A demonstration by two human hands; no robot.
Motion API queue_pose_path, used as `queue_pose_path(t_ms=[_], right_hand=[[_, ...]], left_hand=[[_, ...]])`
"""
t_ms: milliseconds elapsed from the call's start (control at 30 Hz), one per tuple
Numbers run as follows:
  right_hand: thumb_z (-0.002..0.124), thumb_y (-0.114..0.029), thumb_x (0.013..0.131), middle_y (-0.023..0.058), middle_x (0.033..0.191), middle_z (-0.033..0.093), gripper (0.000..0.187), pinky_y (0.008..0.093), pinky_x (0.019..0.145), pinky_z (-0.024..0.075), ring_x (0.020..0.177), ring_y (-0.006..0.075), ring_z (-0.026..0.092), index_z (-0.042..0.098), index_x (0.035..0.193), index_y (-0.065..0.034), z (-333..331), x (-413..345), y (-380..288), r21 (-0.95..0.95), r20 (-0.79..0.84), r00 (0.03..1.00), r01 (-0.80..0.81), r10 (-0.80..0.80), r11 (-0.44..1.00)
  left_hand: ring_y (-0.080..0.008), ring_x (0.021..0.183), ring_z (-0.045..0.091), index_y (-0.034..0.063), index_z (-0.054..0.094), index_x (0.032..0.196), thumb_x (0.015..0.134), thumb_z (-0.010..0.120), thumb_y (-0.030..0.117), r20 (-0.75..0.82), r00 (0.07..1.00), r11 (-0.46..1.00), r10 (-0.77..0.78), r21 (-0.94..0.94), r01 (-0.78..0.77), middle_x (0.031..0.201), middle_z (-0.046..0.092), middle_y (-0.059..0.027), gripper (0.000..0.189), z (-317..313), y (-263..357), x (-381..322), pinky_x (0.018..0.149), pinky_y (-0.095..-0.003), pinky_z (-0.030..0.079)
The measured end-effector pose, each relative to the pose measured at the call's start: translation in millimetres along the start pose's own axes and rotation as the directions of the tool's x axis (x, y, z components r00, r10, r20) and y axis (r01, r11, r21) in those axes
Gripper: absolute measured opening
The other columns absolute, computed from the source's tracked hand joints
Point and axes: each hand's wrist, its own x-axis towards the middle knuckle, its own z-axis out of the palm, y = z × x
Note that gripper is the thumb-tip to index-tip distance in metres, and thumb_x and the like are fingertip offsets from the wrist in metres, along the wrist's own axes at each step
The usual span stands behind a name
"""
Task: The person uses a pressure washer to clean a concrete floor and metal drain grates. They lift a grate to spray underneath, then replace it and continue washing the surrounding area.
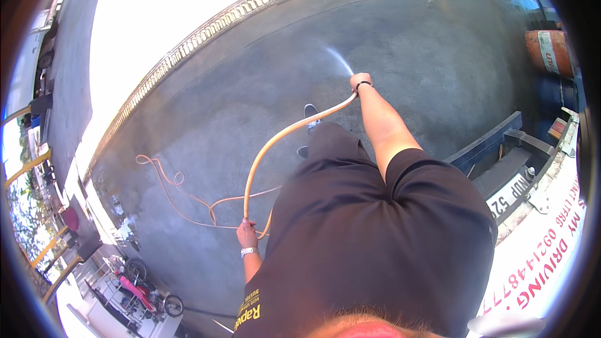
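My right hand (pixel 361 80), with a dark bracelet at the wrist, is stretched forward and closed around the outlet end of an orange hose (pixel 264 150). A white jet of water (pixel 340 60) leaves the hose there, angled forward and to the left over the concrete floor (pixel 225 117). Lower down, on my left side, my left hand (pixel 246 232) grips the same hose; a metal-banded watch is on that wrist. Between the hands the hose bows in a raised arc. The nozzle end is hidden inside my right fist.
More hose (pixel 164 180) lies in loose loops on the wet floor to the left. A slotted drain grate (pixel 244 7) curves across the front. On my right are a vehicle's rear bumper bar (pixel 488 138) and an orange drum (pixel 535 51). A red motorcycle (pixel 141 293) stands behind left.
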Motion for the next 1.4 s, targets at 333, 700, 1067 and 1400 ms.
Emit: queue_pose_path(t_ms=[333,700,1067,1400], right_hand=[[0.059,-0.027,0.090,0.0191,0.105,0.070,0.031,0.0404,0.082,0.0562,0.095,0.0334,0.070,0.069,0.101,-0.0001,-16,-10,67,0.237,-0.092,0.993,0.089,-0.069,0.967],[0.066,-0.023,0.088,0.0121,0.075,0.070,0.024,0.0375,0.066,0.0548,0.073,0.0247,0.071,0.070,0.082,-0.0005,-59,-23,-5,0.212,0.191,0.924,0.290,-0.330,0.933],[0.060,-0.016,0.091,0.0042,0.073,0.064,0.015,0.0315,0.057,0.0481,0.063,0.0146,0.060,0.072,0.088,-0.0079,-234,27,42,0.436,0.354,0.875,0.159,-0.331,0.886],[0.053,-0.007,0.090,0.0001,0.071,0.056,0.010,0.0248,0.045,0.0439,0.051,0.0079,0.052,0.063,0.091,-0.0085,-233,0,91,0.848,0.207,0.934,-0.022,-0.291,0.529]], left_hand=[[-0.0097,0.047,0.041,-0.0003,0.060,0.064,0.106,0.030,0.049,-0.047,0.992,0.993,0.115,-0.012,-0.116,0.051,0.044,0.0006,0.071,44,-28,-24,0.045,-0.0285,0.030],[-0.0162,0.053,0.050,-0.0007,0.061,0.070,0.103,0.032,0.053,-0.153,0.942,0.954,-0.298,-0.089,0.288,0.057,0.054,-0.0055,0.069,133,27,13,0.050,-0.0289,0.038],[-0.0173,0.057,0.053,-0.0013,0.062,0.077,0.103,0.039,0.047,0.052,0.960,0.960,-0.275,-0.047,0.278,0.062,0.056,-0.0067,0.060,221,86,61,0.055,-0.0309,0.042],[-0.0168,0.040,0.047,-0.0004,0.064,0.069,0.104,0.034,0.047,0.178,0.963,0.947,0.204,0.214,-0.240,0.047,0.048,-0.0039,0.066,236,102,102,0.042,-0.0315,0.038]])
